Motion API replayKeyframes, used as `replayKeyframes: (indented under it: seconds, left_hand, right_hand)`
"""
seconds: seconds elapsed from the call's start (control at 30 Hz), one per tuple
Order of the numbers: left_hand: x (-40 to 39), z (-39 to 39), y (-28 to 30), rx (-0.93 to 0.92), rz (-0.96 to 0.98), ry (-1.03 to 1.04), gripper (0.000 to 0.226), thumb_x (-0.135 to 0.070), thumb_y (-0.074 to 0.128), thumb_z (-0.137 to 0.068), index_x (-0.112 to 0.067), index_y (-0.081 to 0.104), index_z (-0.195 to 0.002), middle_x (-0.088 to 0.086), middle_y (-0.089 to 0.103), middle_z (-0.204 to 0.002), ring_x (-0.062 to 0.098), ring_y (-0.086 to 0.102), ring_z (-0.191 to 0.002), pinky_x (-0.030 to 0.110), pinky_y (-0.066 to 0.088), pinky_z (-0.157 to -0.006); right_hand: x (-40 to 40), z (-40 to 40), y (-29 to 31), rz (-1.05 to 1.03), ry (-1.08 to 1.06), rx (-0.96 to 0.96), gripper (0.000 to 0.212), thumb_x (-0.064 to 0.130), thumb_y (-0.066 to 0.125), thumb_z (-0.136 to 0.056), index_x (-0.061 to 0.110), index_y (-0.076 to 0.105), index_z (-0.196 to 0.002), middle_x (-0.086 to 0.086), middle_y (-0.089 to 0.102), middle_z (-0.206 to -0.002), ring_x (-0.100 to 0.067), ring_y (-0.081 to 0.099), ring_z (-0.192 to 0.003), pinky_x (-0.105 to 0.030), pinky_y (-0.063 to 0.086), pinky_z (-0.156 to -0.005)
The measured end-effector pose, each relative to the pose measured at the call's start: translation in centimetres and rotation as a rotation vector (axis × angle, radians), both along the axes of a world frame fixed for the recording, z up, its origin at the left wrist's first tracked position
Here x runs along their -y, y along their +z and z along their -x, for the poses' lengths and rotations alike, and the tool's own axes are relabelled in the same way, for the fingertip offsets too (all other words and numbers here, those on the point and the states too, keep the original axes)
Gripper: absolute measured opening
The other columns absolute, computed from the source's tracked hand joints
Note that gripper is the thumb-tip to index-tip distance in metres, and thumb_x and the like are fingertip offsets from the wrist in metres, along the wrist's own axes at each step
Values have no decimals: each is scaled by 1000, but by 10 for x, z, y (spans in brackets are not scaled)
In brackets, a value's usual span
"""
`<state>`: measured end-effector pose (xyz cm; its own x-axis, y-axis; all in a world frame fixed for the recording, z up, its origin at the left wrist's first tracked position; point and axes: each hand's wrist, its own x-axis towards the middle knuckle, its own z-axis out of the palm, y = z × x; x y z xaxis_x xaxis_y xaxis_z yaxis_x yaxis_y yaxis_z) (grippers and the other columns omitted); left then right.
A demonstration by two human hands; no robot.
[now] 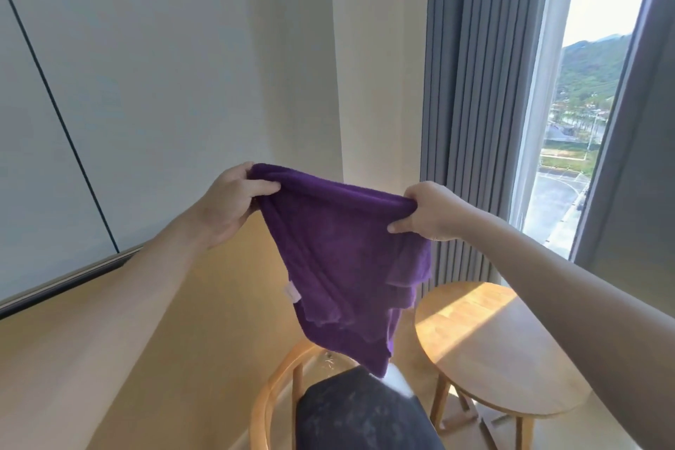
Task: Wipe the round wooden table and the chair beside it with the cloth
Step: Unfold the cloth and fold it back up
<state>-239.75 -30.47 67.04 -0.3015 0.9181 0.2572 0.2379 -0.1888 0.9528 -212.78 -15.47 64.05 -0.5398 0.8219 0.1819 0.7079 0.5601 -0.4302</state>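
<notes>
I'm readying the purple cloth (343,259), pinched along its top edge between my left hand (230,201) and right hand (431,210), so next I should bunch it and lower it onto the round surface (504,351) below my right hand, beside the chair (361,413)

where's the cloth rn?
Head view, centre: the purple cloth hangs in mid-air between left hand and right hand, above the chair, touching neither it nor table.

I see left hand (228,203) and right hand (433,212) gripping purple cloth (347,259) | chair (350,409) below | round table (504,351) right
</notes>
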Motion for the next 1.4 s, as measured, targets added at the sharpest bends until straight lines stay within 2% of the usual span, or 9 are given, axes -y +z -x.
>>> replayKeyframes:
  seconds: [0.13, 0.27, 0.47, 0.57, 0.63, 0.9, 1.13, 1.27, 1.4]
  left_hand:
    - [5, 13, 4, 28, -4, 13, 24, 9, 56, -95, -14, 50, -88, 3, 61, -77, 14, 61, -68, 27, 48, -71]
    - [7, 26, 2, 17, -24, 100, 24, 11, 62, -93, -12, 55, -92, 2, 50, -78, 17, 55, -73, 38, 47, -91]
    - [8, 30, -14, -519, 148, 201, 38, -14, 93, -71, -25, 72, -101, -5, 47, -92, 12, 51, -78, 25, 45, -73]
    - [1, 32, -25, -949, 281, 267, 27, -19, 91, -76, -26, 71, -93, -3, 46, -101, 15, 55, -89, 23, 41, -70]
    - [-1, 38, -29, -1048, 267, 307, 15, -18, 83, -86, -21, 68, -85, 1, 47, -102, 22, 54, -91, 27, 40, -71]
    - [6, 58, -4, -952, 190, 447, 12, -21, 76, -92, -13, 77, -84, 6, 70, -83, 28, 65, -82, 44, 51, -78]
    - [13, 67, 8, -635, 76, 428, 8, -12, 80, -89, -12, 73, -84, -5, 73, -77, -9, 61, -61, 3, 43, -59]
    - [21, 74, 2, -429, 84, 378, 4, -13, 73, -95, -12, 76, -92, -3, 77, -85, 0, 70, -73, 16, 53, -74]
    - [28, 82, -5, -232, 97, 361, 13, -16, 63, -102, -11, 75, -104, 1, 78, -93, 10, 73, -79, 27, 56, -75]
  right_hand:
    - [-3, 4, 6, 63, 50, -36, 36, 39, 85, -77, 21, 60, -97, 0, 64, -96, -17, 61, -85, -32, 51, -69]
    - [-1, 2, 7, 292, 186, -54, 27, 27, 83, -81, 22, 66, -102, 1, 71, -99, -18, 69, -90, -29, 56, -71]
    - [-5, 14, -1, 80, 216, 138, 12, 15, 70, -89, 14, 73, -101, 0, 71, -92, -20, 66, -88, -31, 56, -75]
    - [-10, 17, 0, 42, 218, 129, 4, 22, 75, -88, 23, 71, -87, 3, 70, -88, -19, 65, -85, -29, 53, -72]
    - [-13, 19, 1, 30, 218, 84, 9, 27, 78, -86, 26, 70, -82, 4, 71, -86, -17, 65, -82, -28, 52, -68]
    - [-38, 10, -5, -68, 158, 90, 13, 23, 79, -85, 24, 67, -90, 4, 66, -93, -19, 62, -86, -33, 54, -74]
    - [-59, 3, -18, -13, 145, 10, 3, 25, 69, -94, 25, 68, -91, 6, 67, -85, -13, 62, -78, -23, 44, -59]
    - [-63, 0, -23, 62, 138, -85, 23, 33, 63, -98, 14, 74, -92, -2, 72, -86, -22, 67, -83, -32, 55, -70]
    - [-58, -1, -15, 316, 175, -430, 22, 39, 71, -93, 18, 77, -94, 0, 78, -85, -18, 75, -79, -31, 62, -71]
